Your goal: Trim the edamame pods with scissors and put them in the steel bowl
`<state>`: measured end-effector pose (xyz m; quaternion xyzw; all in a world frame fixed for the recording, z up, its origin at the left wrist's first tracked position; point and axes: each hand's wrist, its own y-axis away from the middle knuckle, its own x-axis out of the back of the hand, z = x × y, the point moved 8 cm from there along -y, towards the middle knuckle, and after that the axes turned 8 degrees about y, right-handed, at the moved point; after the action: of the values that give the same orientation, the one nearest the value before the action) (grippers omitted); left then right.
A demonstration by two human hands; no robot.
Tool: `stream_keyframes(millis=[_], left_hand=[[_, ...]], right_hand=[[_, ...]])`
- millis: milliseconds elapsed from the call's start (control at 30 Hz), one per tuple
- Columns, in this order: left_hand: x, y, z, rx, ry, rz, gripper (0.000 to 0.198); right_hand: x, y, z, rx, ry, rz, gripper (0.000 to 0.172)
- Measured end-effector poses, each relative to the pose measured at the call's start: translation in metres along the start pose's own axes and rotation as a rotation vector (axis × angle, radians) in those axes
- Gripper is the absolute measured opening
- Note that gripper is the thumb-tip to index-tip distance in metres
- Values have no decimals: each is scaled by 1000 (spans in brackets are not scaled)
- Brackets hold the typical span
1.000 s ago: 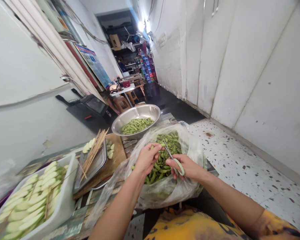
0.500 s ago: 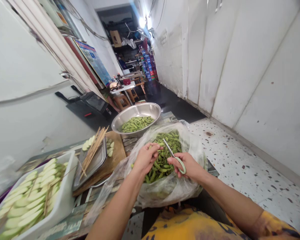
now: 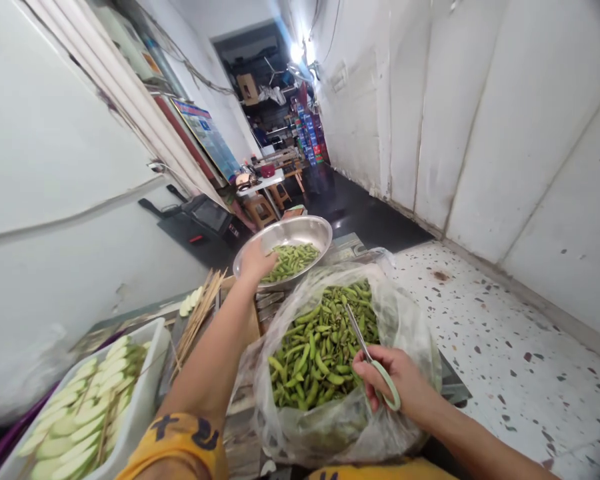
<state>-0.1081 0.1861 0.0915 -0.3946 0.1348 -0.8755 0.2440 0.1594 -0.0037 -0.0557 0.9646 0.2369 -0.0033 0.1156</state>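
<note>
My left hand (image 3: pixel 257 261) reaches over the near left side of a steel bowl (image 3: pixel 320 230), thumb apart from the fingers, with nothing visible in it. Trimmed green soybean pods (image 3: pixel 293 261) lie in the bowl. My right hand (image 3: pixel 387 380) is closed round the pale green handles of a pair of scissors (image 3: pixel 359 333), whose blades point up and away over a clear plastic bag (image 3: pixel 415 327). Many untrimmed soybean pods (image 3: pixel 305 363) fill this open bag, which sits right in front of me.
On the left stands a white tub (image 3: pixel 155 347) of sliced pale green vegetable on sticks. Beside it, wooden skewers (image 3: pixel 200 313) lie on a metal tray, partly hidden by my left arm. A white table (image 3: pixel 275 179) with stools stands farther back, and a white wall (image 3: pixel 470 120) runs along the right.
My left hand has moved from above the bagged pods forward and left to the bowl. My right hand keeps hold of the scissors near the bag. The view has shifted slightly.
</note>
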Motion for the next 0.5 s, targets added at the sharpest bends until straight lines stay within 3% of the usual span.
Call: stream_keyframes(millis=[67, 133, 233, 333, 433, 500], left_hand=[[-2, 28, -5, -55, -9, -27, 46], [0, 72, -15, -73, 21, -63, 42], [13, 148, -39, 41, 54, -48, 49], [24, 215, -61, 225, 63, -16, 56], [29, 260, -64, 248, 53, -6, 59], [32, 282, -64, 241, 58, 5, 60]], right_hand=[[-3, 0, 4, 3, 5, -23, 30], [-4, 3, 3, 36, 23, -39, 29], [4, 19, -8, 112, 122, -2, 28], [42, 43, -28, 189, 285, 255, 31], [100, 70, -40, 251, 420, 693, 37], [119, 72, -34, 225, 592, 787, 42]])
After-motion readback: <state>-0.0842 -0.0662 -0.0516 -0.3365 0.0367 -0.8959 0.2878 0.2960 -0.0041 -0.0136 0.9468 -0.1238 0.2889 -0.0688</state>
